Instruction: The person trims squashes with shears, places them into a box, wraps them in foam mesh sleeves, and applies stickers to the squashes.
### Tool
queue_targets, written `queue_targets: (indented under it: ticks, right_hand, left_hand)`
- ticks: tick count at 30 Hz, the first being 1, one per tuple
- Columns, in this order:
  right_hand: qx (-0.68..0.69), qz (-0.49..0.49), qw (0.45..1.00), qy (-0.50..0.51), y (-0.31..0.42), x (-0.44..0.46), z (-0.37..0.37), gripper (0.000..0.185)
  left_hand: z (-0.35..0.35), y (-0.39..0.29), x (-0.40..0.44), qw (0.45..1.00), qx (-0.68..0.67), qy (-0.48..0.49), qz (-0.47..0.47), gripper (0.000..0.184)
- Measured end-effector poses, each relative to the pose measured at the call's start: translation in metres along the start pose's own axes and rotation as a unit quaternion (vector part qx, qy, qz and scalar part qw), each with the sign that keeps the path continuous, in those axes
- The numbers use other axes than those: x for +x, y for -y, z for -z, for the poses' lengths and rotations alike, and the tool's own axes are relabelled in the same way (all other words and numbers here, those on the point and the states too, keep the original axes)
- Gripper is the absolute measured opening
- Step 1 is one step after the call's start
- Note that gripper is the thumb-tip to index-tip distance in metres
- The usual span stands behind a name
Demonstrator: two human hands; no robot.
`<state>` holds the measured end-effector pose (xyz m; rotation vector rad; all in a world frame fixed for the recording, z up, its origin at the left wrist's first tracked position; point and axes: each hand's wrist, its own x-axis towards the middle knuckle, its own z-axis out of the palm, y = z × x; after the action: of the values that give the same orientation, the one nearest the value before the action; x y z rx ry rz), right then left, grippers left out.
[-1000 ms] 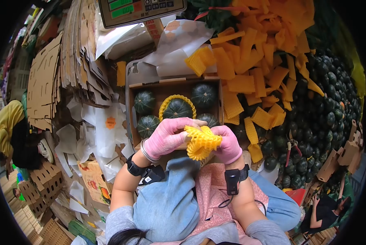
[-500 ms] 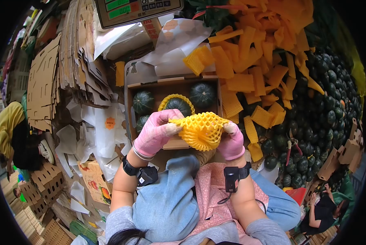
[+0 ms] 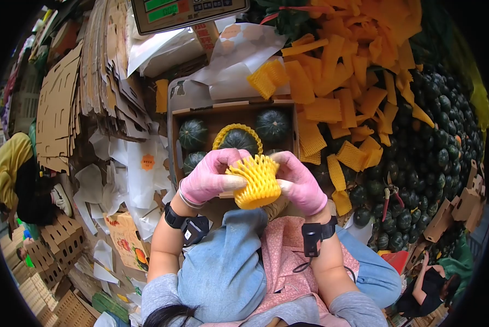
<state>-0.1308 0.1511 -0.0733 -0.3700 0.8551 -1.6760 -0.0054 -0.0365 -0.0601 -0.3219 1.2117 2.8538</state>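
Both hands wear pink gloves. My left hand [image 3: 210, 177] pinches the left side of a yellow foam net [image 3: 255, 182], and my right hand [image 3: 299, 182] grips its right side. The net is bunched into a short, ribbed tube above my lap. Just beyond it is an open cardboard box [image 3: 206, 111] holding several dark green pumpkins [image 3: 193, 134]. A second yellow net [image 3: 239, 127] rings the middle pumpkin. My hands and the held net hide the near part of the box.
A digital scale [image 3: 190, 12] stands beyond the box. Flattened cartons [image 3: 59, 109] and white paper sheets [image 3: 141, 163] lie left. Orange foam nets [image 3: 337, 71] and a large pumpkin pile [image 3: 441, 141] lie right, with red-handled pliers [image 3: 387, 199]. Other people are at both edges.
The held net was stretched wide between my hands half a second ago; now it is a narrower, upright tube. My hands have come closer together.
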Motion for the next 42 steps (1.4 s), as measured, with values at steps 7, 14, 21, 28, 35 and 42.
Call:
queue_targets:
  ticks: [7,14,21,28,35,42]
  right_hand:
    - [-0.436,0.136,0.889,0.032,0.012,0.001,0.001,0.020]
    - [0.007,-0.212,0.972,0.099,-0.007,-0.024,-0.005,0.044]
    - [0.177,0.050,0.977,-0.108,0.030,-0.007,-0.012,0.042]
    - [-0.596,-0.012,0.703,-0.388,-0.035,0.044,0.027,0.026]
    - [-0.137,-0.104,0.900,-0.399,-0.008,0.070,0.009,0.030]
    - [-0.319,-0.062,0.907,-0.268,-0.040,0.040,-0.017,0.040]
  left_hand:
    - [0.009,-0.002,-0.003,0.986,0.141,0.076,-0.047,0.018]
    - [0.024,-0.023,-0.003,0.960,0.161,0.116,0.199,0.019]
    - [-0.007,-0.009,0.034,0.983,0.045,0.040,0.175,0.033]
    - [0.033,0.019,0.107,0.714,0.674,-0.160,-0.105,0.023]
    - [0.040,0.025,0.124,0.872,0.475,-0.117,0.021,0.021]
    - [0.016,-0.017,0.002,0.870,0.437,-0.229,0.012,0.017]
